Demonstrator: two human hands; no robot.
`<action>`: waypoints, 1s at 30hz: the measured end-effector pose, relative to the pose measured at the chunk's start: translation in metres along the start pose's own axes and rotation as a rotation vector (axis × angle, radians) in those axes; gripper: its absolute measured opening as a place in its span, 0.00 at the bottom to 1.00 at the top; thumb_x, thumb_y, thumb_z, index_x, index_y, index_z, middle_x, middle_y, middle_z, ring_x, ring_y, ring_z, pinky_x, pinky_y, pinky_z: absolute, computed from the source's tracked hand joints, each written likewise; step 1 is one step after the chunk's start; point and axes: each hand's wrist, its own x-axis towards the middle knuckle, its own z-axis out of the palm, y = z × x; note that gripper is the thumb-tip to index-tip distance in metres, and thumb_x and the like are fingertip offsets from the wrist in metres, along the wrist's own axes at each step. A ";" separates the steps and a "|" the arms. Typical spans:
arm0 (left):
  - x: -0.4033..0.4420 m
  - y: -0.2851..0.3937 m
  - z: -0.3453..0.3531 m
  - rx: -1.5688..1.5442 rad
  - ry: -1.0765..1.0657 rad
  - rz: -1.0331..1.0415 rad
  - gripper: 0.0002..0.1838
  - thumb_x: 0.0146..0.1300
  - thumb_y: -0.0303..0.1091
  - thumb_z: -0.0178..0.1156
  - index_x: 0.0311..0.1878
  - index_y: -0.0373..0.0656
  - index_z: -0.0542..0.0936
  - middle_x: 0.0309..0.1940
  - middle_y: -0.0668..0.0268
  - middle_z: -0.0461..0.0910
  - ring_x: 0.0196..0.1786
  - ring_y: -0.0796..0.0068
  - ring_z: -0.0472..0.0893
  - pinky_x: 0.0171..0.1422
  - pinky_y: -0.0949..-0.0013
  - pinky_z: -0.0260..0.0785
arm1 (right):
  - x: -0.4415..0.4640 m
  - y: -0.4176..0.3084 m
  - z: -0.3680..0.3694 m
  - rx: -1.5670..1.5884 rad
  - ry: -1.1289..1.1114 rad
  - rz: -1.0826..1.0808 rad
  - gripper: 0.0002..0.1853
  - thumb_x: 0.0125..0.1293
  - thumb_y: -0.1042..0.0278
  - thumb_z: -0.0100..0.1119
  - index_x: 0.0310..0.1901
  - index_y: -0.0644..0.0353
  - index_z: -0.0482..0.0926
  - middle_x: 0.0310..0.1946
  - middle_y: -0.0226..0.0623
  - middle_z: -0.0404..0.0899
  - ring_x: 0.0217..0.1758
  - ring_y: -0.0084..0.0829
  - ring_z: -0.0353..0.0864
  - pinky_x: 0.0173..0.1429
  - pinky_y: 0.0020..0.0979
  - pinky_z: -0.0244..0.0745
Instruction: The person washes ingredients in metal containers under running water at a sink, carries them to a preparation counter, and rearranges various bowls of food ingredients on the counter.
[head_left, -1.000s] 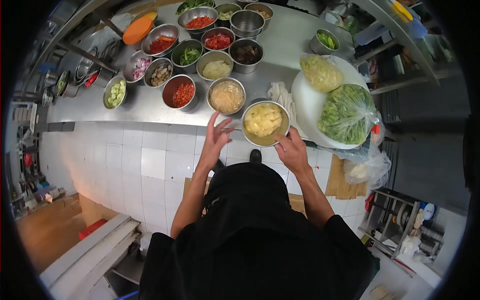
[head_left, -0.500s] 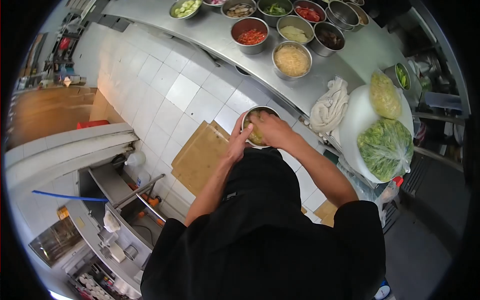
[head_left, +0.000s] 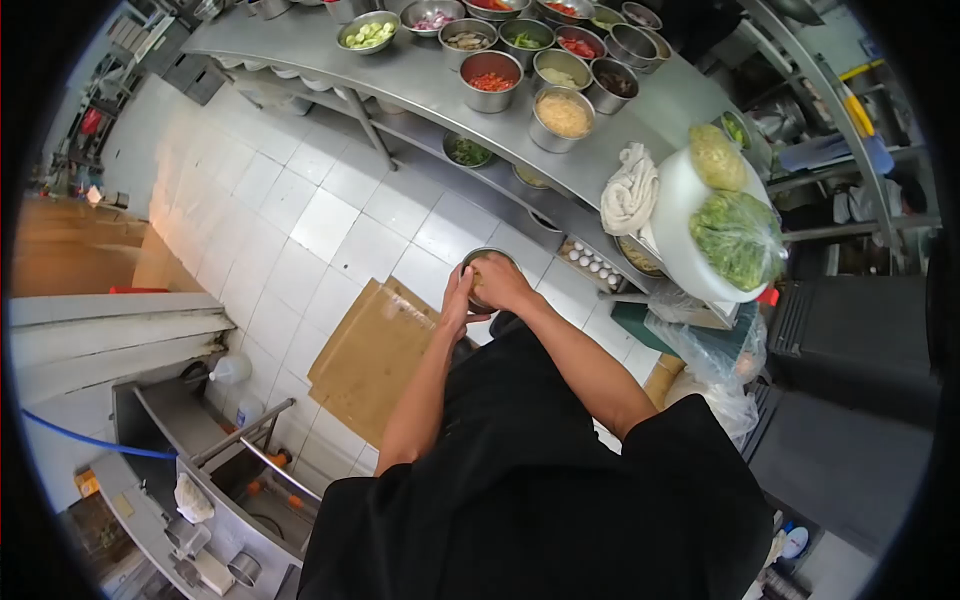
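Observation:
A small round metal bowl (head_left: 489,250) is held in front of my body, above the floor. My left hand (head_left: 456,302) wraps around its left side, with the thumb near the rim. Over the bowl's opening, my right hand (head_left: 502,282) reaches in from the right, its fingers down inside. Those fingertips are hidden, so whether they pinch anything does not show. The bowl's contents are mostly covered by the hand.
Metal bowls of cut food, including chopped red peppers (head_left: 490,82) and pale shreds (head_left: 563,115), stand on a steel counter (head_left: 400,75). A cloth (head_left: 630,190), a bagged green vegetable (head_left: 737,238) and an egg tray (head_left: 592,264) are right. Cardboard (head_left: 370,350) lies on the floor.
My view has tilted up, showing more of the counter and its lower shelf. The right hand has gone deeper over the bowl, covering more of its contents. My left hand keeps its hold.

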 end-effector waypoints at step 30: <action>0.111 0.204 0.092 0.159 -0.301 0.068 0.29 0.71 0.45 0.49 0.71 0.50 0.53 0.65 0.55 0.61 0.66 0.58 0.66 0.58 0.50 0.71 | 0.076 0.159 -0.244 0.666 0.805 0.670 0.16 0.58 0.60 0.55 0.27 0.69 0.76 0.22 0.51 0.79 0.23 0.39 0.82 0.35 0.38 0.77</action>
